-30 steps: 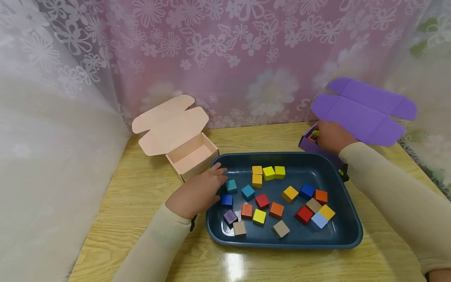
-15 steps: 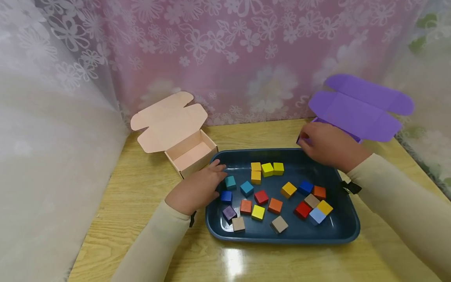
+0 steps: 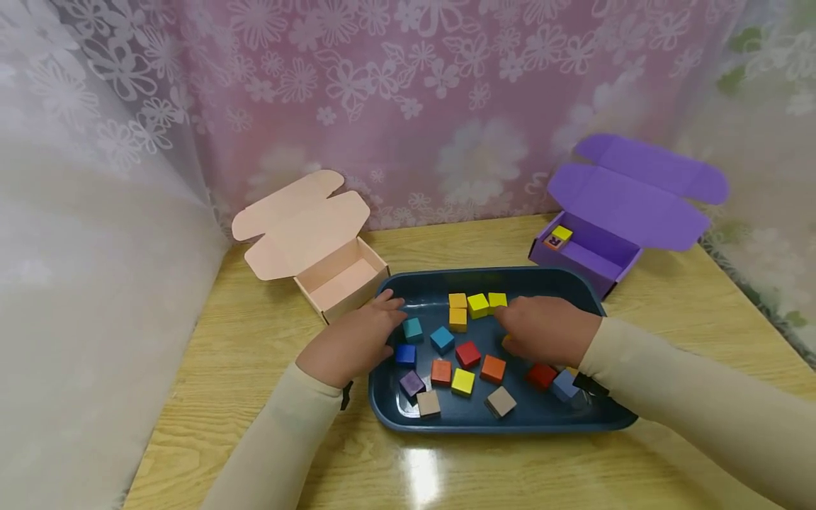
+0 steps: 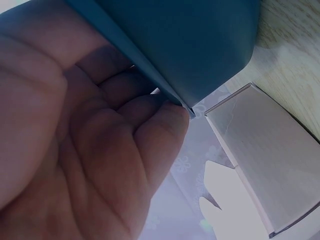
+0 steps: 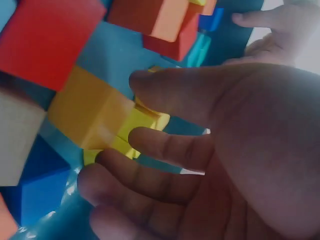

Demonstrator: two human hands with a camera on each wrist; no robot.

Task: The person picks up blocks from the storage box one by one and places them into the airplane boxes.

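Note:
My left hand (image 3: 350, 341) rests on the left rim of a dark blue tray (image 3: 503, 428), its fingers loosely laid over the edge, as the left wrist view also shows. Over the tray's right part hovers my right hand (image 3: 551, 331), with fingers spread. Nothing is between them. In the right wrist view an amber cube (image 5: 90, 107) lies just before the thumb and fingertips, seemingly apart from them. Yellow cubes (image 5: 135, 122) show behind it. The hand and sleeve hide some cubes in the head view, including most of the amber one.
Many coloured cubes lie about the tray, among them a red cube (image 3: 468, 353) and a wooden one (image 3: 501, 402). A purple box (image 3: 576, 265) with raised lid holds a yellow cube (image 3: 562, 232) and an orange lettered cube (image 3: 552, 243). Back left stands an open peach box (image 3: 353, 294).
My right hand has come out of the purple box and moved left and nearer, over the tray. The cubes in that box are now uncovered. The left hand stays on the rim.

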